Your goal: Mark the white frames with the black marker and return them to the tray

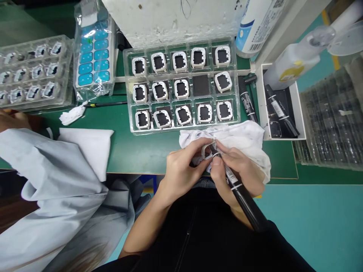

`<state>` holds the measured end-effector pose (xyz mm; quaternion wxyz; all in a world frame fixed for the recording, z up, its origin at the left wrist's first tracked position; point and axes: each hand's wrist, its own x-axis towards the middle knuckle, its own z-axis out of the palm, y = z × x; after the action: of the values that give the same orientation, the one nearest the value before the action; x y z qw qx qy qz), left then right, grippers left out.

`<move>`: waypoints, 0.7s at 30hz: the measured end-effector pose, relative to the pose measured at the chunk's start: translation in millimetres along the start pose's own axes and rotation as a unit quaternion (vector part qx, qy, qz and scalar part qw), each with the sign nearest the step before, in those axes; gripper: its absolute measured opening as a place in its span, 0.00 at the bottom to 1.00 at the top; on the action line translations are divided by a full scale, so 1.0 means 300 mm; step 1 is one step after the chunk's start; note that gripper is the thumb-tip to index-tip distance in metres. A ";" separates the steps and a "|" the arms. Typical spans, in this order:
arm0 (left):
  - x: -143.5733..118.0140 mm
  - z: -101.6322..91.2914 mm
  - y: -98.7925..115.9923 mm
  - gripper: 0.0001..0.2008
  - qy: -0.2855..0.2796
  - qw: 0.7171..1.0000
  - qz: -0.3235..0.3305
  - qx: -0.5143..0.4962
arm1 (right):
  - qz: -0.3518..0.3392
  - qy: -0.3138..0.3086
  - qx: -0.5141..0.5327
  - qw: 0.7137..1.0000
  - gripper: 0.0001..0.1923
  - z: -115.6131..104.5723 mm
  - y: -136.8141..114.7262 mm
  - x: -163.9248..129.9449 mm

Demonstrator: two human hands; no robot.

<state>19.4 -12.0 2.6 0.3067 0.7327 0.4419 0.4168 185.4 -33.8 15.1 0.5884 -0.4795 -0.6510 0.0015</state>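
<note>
My left hand point(184, 166) is closed around a small silver-white frame point(206, 148), held upright between thumb and fingers. In my right hand point(241, 170) is a black marker pen point(236, 185) with a white label band, its tip reaching inside the frame. Exactly where the tip touches is hidden by my fingers. Both hands are above a crumpled white cloth point(238, 132). Beyond them lies a clear plastic tray point(183, 128) holding several similar white frames on dark pads; one compartment in the middle row shows only its dark pad point(201, 85).
A white box point(283, 136) on the right holds markers, beside a spray bottle point(292, 64) and stacked trays point(334, 121). Another marker point(246, 100) lies by the tray. Left are bagged blue pieces point(93, 56), more trays point(34, 71), a folded cloth point(87, 147) and a co-worker's sleeve point(51, 181).
</note>
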 end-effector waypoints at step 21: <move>-0.015 0.005 -0.004 0.20 0.021 1.000 -0.007 -0.009 | 0.073 0.001 0.058 0.996 0.12 -0.014 0.008 -0.021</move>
<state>19.0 -15.6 -0.6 0.3069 0.7181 0.4491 0.4341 189.1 -38.8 10.2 0.6139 -0.4909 -0.6128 0.0816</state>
